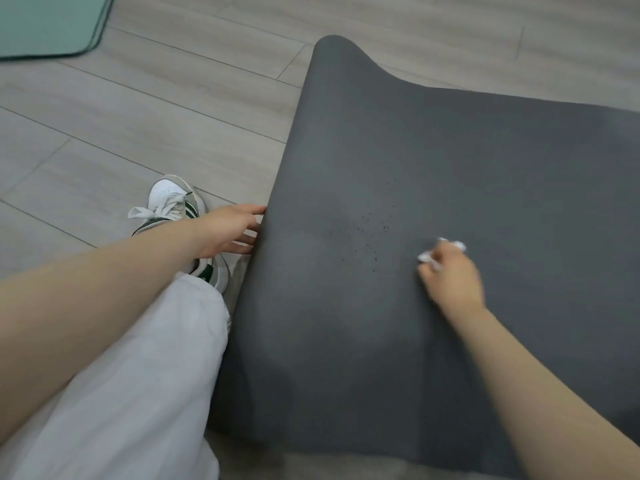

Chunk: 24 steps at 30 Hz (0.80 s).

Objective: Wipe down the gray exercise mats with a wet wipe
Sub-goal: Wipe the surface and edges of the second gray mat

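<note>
Gray mat [398,168]: spread on wooden floor [138,116], beside white-trousered leg.
Left hand [230,230]: fingers extended, touching mat's left edge.
Right hand [452,275]: on mat surface, clutching crumpled wet wipe [426,257], beside dark specks.

Both forearms are seen bare, unsleeved. Loose white trousers [131,368] are worn below the left hand [228,230]; a white sneaker [173,206] with dark green stripes and white laces behind it.
</note>
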Available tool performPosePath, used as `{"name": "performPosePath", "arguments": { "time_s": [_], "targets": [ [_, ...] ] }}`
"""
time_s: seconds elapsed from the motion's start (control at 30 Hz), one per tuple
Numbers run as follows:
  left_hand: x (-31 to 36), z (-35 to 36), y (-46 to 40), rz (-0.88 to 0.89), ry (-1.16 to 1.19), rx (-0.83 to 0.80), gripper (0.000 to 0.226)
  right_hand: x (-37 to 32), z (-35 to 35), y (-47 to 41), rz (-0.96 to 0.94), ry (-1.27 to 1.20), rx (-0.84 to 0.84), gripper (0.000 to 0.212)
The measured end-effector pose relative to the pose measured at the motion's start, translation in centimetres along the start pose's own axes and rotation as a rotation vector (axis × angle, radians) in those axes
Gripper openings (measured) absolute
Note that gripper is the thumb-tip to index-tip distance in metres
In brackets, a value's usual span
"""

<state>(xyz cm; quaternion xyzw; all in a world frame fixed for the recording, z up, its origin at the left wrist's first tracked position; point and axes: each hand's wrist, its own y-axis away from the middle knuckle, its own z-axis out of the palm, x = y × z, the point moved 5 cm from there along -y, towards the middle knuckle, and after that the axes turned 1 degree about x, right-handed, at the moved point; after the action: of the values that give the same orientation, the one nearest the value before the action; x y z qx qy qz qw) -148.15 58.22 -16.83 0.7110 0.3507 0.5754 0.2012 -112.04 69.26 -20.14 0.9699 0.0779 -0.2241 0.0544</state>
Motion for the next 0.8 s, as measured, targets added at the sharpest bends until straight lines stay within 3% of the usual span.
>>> {"name": "performPosePath", "arguments": {
  "time_s": [0.13, 0.23, 0.3, 0.4, 0.5, 0.57, 0.63, 0.73, 0.8],
  "targets": [
    [-0.7, 0.1, 0.4, 0.048, -0.029, -0.036, 0.045, 7.9, -5.6, 2.8, 0.375, 0.032, 0.151, 0.012],
    [-0.8, 0.0, 0.7, 0.066, -0.046, -0.062, 0.044, 3.1, -3.5, 2.3, 0.437, -0.005, 0.174, 0.017],
    [-0.2, 0.0, 1.0, 0.063, -0.046, -0.043, 0.037, -5.3, 0.6, 1.9, 0.281, -0.111, 0.053, 0.013],
    [0.1, 0.2, 1.2, -0.017, 0.022, 0.003, 0.035, -19.3, 7.2, 4.3, -0.111, -0.298, -0.253, 0.007],
    [0.0, 0.2, 0.9, -0.048, 0.054, 0.041, 0.041, -26.3, 9.2, 7.9, -0.514, -0.288, -0.506, 0.013],
    [-0.2, 0.4, 0.9, -0.052, 0.023, 0.029, 0.039, -24.8, 9.0, 7.8, -0.611, -0.163, -0.530, 0.017],
    [-0.5, 0.6, 0.7, -0.033, -0.041, -0.009, 0.034, -19.4, 8.1, 5.9, -0.531, -0.085, -0.421, 0.016],
    [-0.7, 0.1, 0.6, 0.021, -0.076, -0.051, 0.031, -6.7, 3.8, 3.7, -0.262, 0.006, -0.158, 0.008],
    [-0.6, 0.0, 0.4, 0.051, -0.074, -0.064, 0.032, 2.7, -1.2, 3.9, 0.037, 0.052, 0.018, 0.008]
  ]
}}
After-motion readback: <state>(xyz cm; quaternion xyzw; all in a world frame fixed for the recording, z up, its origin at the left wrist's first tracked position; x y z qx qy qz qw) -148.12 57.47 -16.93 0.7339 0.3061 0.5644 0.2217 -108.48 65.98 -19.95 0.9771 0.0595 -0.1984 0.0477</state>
